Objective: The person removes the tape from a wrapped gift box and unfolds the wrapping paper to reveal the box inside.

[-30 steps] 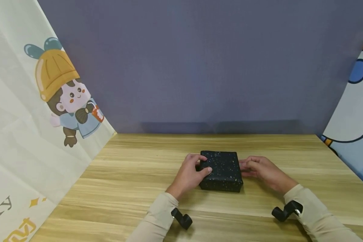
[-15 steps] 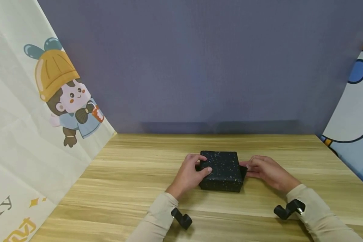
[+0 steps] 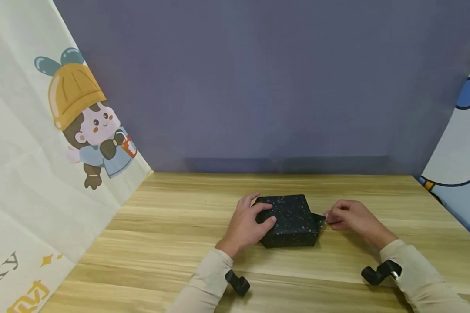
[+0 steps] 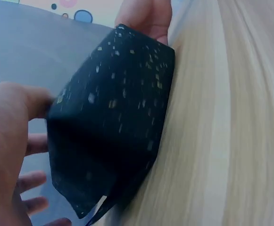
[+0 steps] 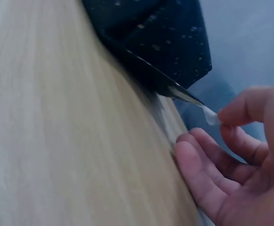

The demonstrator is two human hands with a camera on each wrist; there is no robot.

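Observation:
A box [image 3: 286, 215] wrapped in black paper with pale and gold flecks sits on the wooden table. My left hand [image 3: 244, 226] holds its left end, with thumb and index finger on the top. In the left wrist view, a loose fold [image 4: 82, 188] of paper sticks out at the near end. A pointed paper flap [image 3: 318, 219] stands out from the box's right end. At the flap's tip, my right hand [image 3: 350, 219] pinches a small whitish strip of tape [image 5: 211, 115] between thumb and index finger; the other fingers are loosely bent.
The wooden table [image 3: 172, 243] reaches back to a grey-blue panel [image 3: 235, 87]. Printed cloth sheets hang at the left [image 3: 19, 143] and right [image 3: 458, 143]. Each sleeve carries a small black wrist mount [image 3: 238, 283].
The right hand has moved right, away from the box, and the paper flap has come out from its right end. The left fingers have shifted slightly and the box has turned a little.

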